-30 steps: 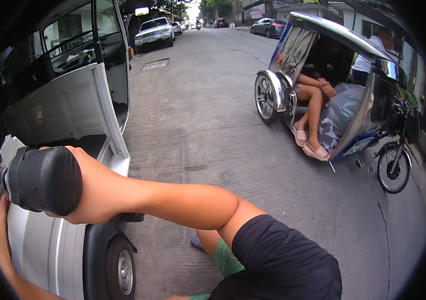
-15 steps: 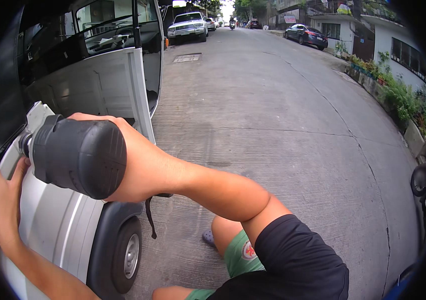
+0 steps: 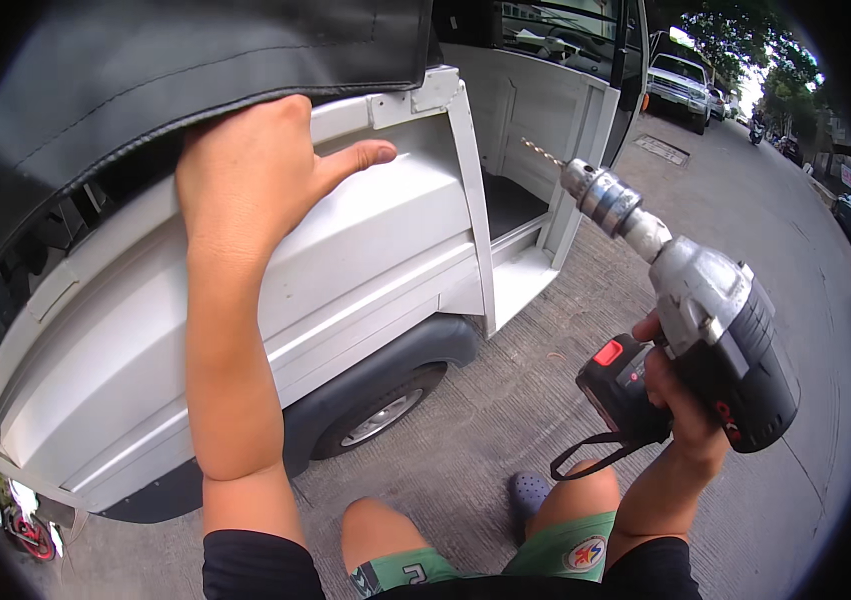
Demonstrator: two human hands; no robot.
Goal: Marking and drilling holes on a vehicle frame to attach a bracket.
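My right hand [image 3: 681, 390] is wrapped round the handle of a black and silver cordless drill [image 3: 711, 310], held to the right of a white vehicle. A thin twist drill bit [image 3: 543, 152] sits in its chuck, pointing up and left, apart from the bodywork. Below the grip is a battery with a red button [image 3: 610, 352] and a hanging wrist strap. My left hand [image 3: 251, 165] grips the top rail of the white side panel [image 3: 376, 225] at the lower edge of a black cover [image 3: 246, 60]. Its thumb lies along the outside; the fingertips are hidden.
The side panel ends at an open entry with a white step [image 3: 524, 290]. Beneath it are a black fender [image 3: 446, 340] and a wheel [image 3: 383, 418]. A silver vehicle [image 3: 679, 88] is parked farther up the concrete road [image 3: 746, 200]. A red-wheeled vehicle [image 3: 31, 535] stands lower left.
The drill has come away from the panel's top and swung right, its bit now visible. My left hand remains at the rail. The view has turned left toward the vehicle's side.
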